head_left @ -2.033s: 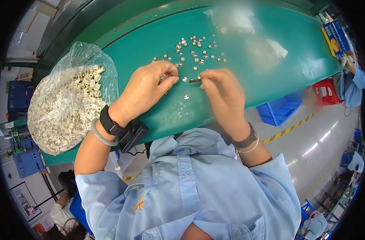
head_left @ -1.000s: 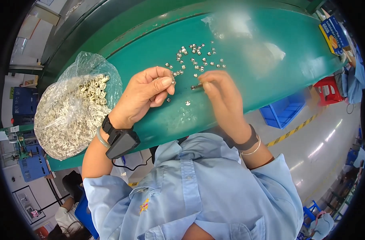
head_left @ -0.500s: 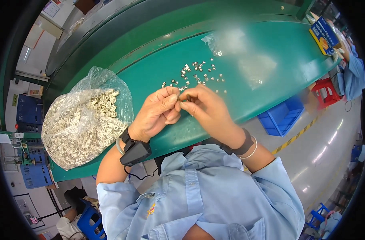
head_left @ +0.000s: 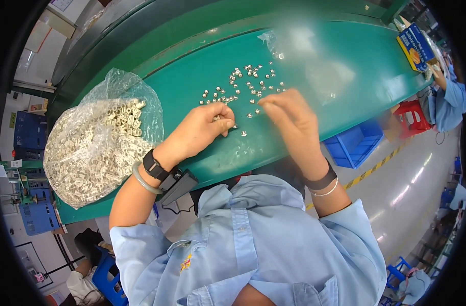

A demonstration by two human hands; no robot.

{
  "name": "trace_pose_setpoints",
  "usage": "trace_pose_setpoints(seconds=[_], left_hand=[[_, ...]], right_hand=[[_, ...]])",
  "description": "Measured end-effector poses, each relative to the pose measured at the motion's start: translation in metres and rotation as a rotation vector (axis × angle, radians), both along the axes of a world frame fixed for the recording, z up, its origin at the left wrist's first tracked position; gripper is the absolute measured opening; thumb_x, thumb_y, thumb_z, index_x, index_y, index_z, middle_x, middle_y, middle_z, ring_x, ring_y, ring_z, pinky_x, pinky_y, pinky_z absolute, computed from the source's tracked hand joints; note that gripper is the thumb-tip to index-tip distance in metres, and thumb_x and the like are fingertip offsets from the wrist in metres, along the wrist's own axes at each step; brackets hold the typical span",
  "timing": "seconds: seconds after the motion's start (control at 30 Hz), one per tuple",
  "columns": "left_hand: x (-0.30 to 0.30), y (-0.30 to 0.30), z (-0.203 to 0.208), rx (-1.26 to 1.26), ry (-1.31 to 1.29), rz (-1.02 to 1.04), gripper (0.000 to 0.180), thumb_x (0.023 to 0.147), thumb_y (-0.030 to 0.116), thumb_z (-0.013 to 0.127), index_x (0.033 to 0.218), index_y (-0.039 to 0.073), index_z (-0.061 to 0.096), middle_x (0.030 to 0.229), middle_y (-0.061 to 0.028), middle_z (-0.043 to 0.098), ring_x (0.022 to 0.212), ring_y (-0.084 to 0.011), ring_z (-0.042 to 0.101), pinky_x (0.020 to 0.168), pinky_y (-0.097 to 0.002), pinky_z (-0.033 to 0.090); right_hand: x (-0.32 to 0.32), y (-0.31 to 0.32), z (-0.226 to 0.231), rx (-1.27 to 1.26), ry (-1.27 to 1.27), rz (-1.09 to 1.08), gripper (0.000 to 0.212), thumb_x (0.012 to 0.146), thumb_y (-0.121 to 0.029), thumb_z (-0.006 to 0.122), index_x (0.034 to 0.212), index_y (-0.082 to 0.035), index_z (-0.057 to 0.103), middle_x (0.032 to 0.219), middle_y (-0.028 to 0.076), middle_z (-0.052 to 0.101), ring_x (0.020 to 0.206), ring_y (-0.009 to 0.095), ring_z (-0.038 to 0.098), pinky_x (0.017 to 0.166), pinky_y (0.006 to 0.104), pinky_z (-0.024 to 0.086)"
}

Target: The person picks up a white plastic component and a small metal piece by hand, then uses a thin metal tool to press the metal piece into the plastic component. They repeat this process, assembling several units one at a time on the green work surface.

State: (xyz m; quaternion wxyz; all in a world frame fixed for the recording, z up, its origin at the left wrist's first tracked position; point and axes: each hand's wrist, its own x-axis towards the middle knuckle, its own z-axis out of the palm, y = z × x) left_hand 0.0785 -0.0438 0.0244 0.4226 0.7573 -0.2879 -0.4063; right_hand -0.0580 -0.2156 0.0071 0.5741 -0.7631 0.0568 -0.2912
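Note:
Small shiny metal pieces (head_left: 236,73), roundish and too small to name closely, lie scattered over the green tabletop (head_left: 192,84). My left hand (head_left: 199,130) is at their near edge, fingers curled and closed; a bit of something pale shows between thumb and forefinger. Just right of its fingertips lies a single metal piece (head_left: 243,133). My right hand (head_left: 293,117), slightly blurred, reaches over the right side of the scatter with thumb and forefinger drawn together. Whatever may be in that pinch is hidden. The two hands are apart.
A big clear plastic bag (head_left: 97,148) full of small cream-coloured parts sits at the left. A small clear bag (head_left: 271,45) lies farther back. Beyond the table's right edge are a blue crate (head_left: 353,145) and a red stool (head_left: 410,118). Another person's sleeve (head_left: 451,99) shows far right.
My hands, fingertip to fingertip half a second ago, have separated. The right one has moved right toward the metal pieces; the left stays curled. Pieces near the left fingertips now show.

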Motion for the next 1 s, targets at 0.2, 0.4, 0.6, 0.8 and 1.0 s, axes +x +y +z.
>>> trace_pose_setpoints(seconds=[0.2,0.4,0.6,0.8,1.0], left_hand=[[-0.006,-0.014,-0.003,0.019,-0.537,-0.252,0.01,0.088,0.009,0.06,0.093,0.0,0.062,0.081,-0.0103,0.063,0.073,-0.0206,0.062,0.066,-0.0318,0.049],[-0.009,-0.007,-0.002,-0.014,-0.601,-0.2,0.014,0.085,0.007,0.061,0.098,0.002,0.064,0.09,-0.0145,0.064,0.078,-0.0295,0.063,0.072,-0.0365,0.05],[-0.048,0.017,0.005,-0.03,-0.901,-0.233,0.03,0.082,0.005,0.056,0.111,0.004,0.063,0.086,-0.0127,0.06,0.076,-0.0302,0.063,0.064,-0.039,0.051],[-0.068,0.02,-0.009,0.027,-1.146,-0.316,0.044,0.077,0.005,0.058,0.121,0.002,0.058,0.079,-0.0086,0.052,0.065,-0.0236,0.06,0.055,-0.0351,0.051],[-0.071,0.017,-0.013,0.078,-1.207,-0.33,0.05,0.075,0.006,0.058,0.125,0.0,0.055,0.078,-0.0073,0.051,0.061,-0.0203,0.058,0.051,-0.0334,0.049]], right_hand=[[-0.007,0.004,-0.007,0.266,0.132,0.085,0.015,0.094,-0.009,0.056,0.1,-0.001,0.066,0.092,0.001,0.056,0.078,0.007,0.052,0.072,0.022,0.041],[-0.01,0.003,-0.012,0.25,0.122,0.083,0.015,0.095,-0.01,0.055,0.101,0.0,0.065,0.092,0.002,0.056,0.076,0.007,0.052,0.072,0.0222,0.042],[-0.01,0.005,-0.019,0.145,0.074,0.04,0.014,0.095,-0.008,0.055,0.101,0.0,0.065,0.091,0.003,0.057,0.074,0.008,0.053,0.071,0.0223,0.042],[-0.008,0.007,-0.023,0.031,0.038,0.016,0.012,0.094,-0.005,0.056,0.101,0.0,0.064,0.091,0.004,0.057,0.073,0.009,0.053,0.069,0.0221,0.043],[-0.01,0.006,-0.027,-0.019,0.022,0.023,0.012,0.093,-0.004,0.056,0.101,0.0,0.064,0.092,0.004,0.058,0.073,0.009,0.053,0.068,0.0223,0.043]])
